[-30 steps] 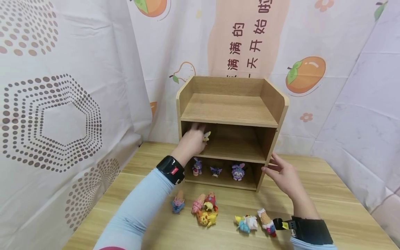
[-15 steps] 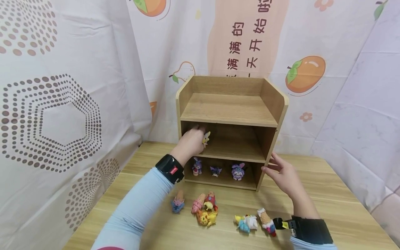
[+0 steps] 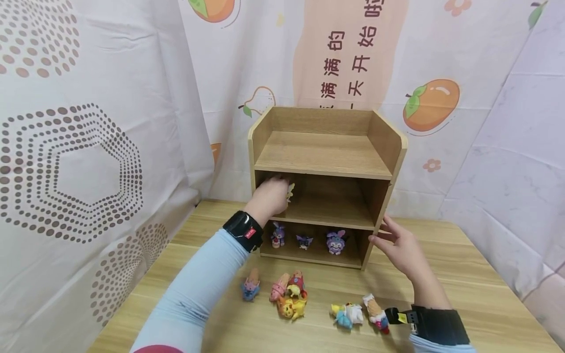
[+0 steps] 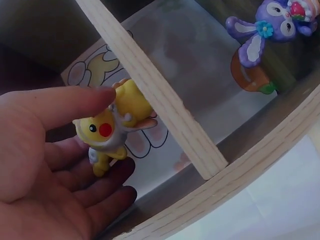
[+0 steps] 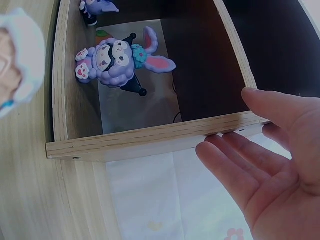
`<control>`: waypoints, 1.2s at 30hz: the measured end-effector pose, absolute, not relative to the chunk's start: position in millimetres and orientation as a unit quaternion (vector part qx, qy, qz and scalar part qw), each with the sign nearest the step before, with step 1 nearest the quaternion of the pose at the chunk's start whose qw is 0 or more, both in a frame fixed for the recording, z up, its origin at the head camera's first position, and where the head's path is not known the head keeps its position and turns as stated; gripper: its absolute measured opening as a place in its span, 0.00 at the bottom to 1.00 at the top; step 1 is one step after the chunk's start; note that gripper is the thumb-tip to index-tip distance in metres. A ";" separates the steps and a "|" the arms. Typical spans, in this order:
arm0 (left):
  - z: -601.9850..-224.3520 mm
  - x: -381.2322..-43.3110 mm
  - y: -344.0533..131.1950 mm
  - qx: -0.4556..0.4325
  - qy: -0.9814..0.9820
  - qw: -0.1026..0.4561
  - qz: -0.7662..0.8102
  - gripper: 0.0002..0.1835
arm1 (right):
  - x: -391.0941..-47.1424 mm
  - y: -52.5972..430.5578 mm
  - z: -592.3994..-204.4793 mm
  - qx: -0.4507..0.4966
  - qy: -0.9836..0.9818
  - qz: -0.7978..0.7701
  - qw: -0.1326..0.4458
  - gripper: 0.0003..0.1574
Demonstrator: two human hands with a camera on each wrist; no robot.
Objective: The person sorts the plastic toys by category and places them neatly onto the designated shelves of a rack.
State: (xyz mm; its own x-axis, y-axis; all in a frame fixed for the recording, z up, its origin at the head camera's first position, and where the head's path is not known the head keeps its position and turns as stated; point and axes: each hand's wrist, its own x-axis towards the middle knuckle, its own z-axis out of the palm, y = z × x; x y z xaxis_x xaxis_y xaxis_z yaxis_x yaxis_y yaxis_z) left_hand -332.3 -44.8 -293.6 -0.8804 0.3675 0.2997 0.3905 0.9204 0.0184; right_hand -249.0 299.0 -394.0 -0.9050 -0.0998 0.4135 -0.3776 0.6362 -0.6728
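On the left, a curtain printed with dotted hexagons [image 3: 97,166] hangs beside the wooden table [image 3: 446,264]. A blue-and-pink cone figurine [image 3: 250,288] lies there, below the left forearm. The left hand [image 3: 270,196] reaches into the middle compartment of the wooden shelf [image 3: 326,152], at its left end, and pinches a yellow figurine with red cheek [image 4: 102,132] between thumb and fingers. In the bottom compartment stand, in order, a purple rabbit figurine with a strawberry cake [image 3: 278,236], a small dark-purple figurine [image 3: 304,241] and a lilac figurine with rabbit ears [image 3: 336,242]. Before the shelf, a pink figurine [image 3: 279,289], a yellow-orange figurine [image 3: 291,308] and a red figurine [image 3: 297,283] lie bunched together. Farther right lie a yellow, white and blue bundle [image 3: 347,315] and a figurine with a brown cone [image 3: 374,310], near the right wrist strap [image 3: 441,324]. The right hand [image 3: 401,247], fingers extended, rests against the shelf's right side panel, thumb on its front edge.
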 end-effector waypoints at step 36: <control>-286.0 -333.4 -41.8 -0.181 -0.977 0.112 -0.019 0.18 | -250.0 298.6 -394.8 0.138 -0.886 0.406 0.175 0.47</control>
